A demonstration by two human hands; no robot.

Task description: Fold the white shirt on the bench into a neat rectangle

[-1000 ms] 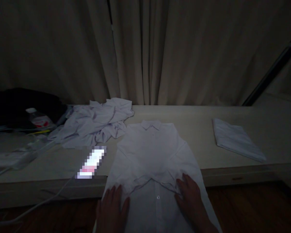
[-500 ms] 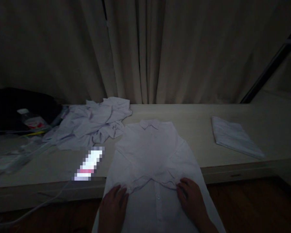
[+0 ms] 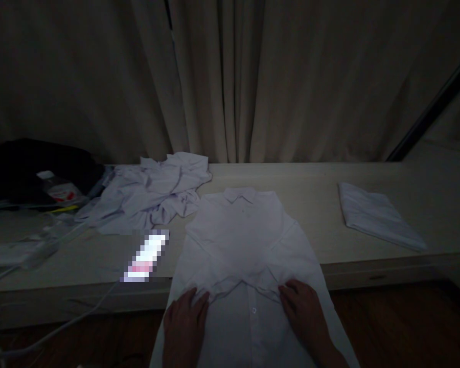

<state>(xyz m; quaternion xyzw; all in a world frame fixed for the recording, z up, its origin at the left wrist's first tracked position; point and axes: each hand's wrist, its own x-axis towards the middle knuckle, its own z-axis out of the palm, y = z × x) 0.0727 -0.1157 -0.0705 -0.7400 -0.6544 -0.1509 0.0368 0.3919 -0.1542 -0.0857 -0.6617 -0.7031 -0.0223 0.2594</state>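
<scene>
A white collared shirt (image 3: 241,240) lies front up on a low pale platform (image 3: 310,204), its lower part hanging over the front edge towards me. Both sleeves are folded across its middle. My left hand (image 3: 184,322) rests flat on the shirt near the left sleeve's cuff, fingers together. My right hand (image 3: 302,312) presses on the shirt beside the right sleeve's cuff. Neither hand grips the cloth as far as I can see in the dim light.
A crumpled heap of white garments (image 3: 153,191) lies behind and left. A folded white garment (image 3: 375,214) sits at the right. A lit phone (image 3: 145,255) with a cable lies left of the shirt. Bottles and dark bags (image 3: 42,174) crowd the far left. Curtains hang behind.
My left hand has slid up and inward to the left cuff. My right hand has shifted slightly along the right cuff. The shirt lies as before.
</scene>
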